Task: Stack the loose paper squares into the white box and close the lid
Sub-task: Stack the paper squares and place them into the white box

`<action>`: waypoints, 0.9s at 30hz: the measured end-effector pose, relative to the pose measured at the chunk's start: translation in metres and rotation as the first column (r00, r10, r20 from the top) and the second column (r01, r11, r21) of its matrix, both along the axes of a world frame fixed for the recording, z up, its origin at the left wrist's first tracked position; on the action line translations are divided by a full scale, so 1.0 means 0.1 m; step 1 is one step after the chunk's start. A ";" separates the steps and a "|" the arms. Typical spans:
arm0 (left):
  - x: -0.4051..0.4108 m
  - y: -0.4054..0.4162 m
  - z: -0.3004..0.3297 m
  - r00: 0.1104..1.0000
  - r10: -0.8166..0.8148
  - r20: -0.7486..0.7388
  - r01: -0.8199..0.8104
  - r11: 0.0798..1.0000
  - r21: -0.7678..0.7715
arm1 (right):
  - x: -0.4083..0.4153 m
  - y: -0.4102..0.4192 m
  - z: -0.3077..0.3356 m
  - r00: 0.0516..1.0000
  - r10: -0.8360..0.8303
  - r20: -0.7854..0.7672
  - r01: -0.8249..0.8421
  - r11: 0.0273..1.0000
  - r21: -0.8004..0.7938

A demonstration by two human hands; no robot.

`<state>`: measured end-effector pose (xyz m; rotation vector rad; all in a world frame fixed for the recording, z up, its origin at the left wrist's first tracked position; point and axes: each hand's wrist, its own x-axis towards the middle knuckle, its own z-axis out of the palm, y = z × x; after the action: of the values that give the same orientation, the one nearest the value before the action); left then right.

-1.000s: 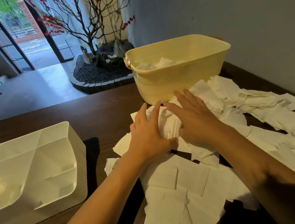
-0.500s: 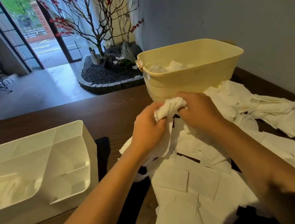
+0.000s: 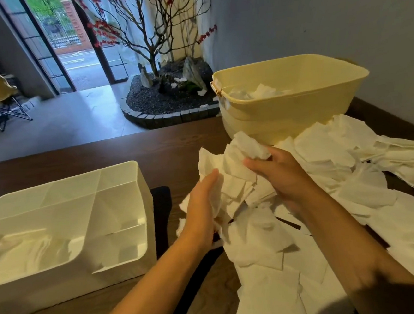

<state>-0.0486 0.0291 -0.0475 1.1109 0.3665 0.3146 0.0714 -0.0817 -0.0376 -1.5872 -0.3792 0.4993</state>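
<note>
- Both hands, left hand [image 3: 203,207] and right hand [image 3: 280,173], are curled around a bunch of paper squares [image 3: 230,177].
- Edges should be aligned before the bunch is carried to the white box [image 3: 65,234].

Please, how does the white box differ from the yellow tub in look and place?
The white box is angular with straight walls; the yellow tub has rounded corners and a flared rim. The white box stands to the left of both hands, on bare table; the yellow tub stands farther back on the right, with loose paper squares against its base. Both are open on top and hold some white paper.
</note>
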 end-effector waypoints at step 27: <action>0.04 0.18 -0.17 0.985 0.157 -0.067 -0.109 0.879 0.464 | -0.14 0.00 -0.06 0.975 -0.075 0.212 0.119 0.972 -0.204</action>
<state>-0.0442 0.0474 -0.0644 1.5770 0.4765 0.4840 0.0578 -0.0821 -0.0441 -1.8658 -0.4091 0.3112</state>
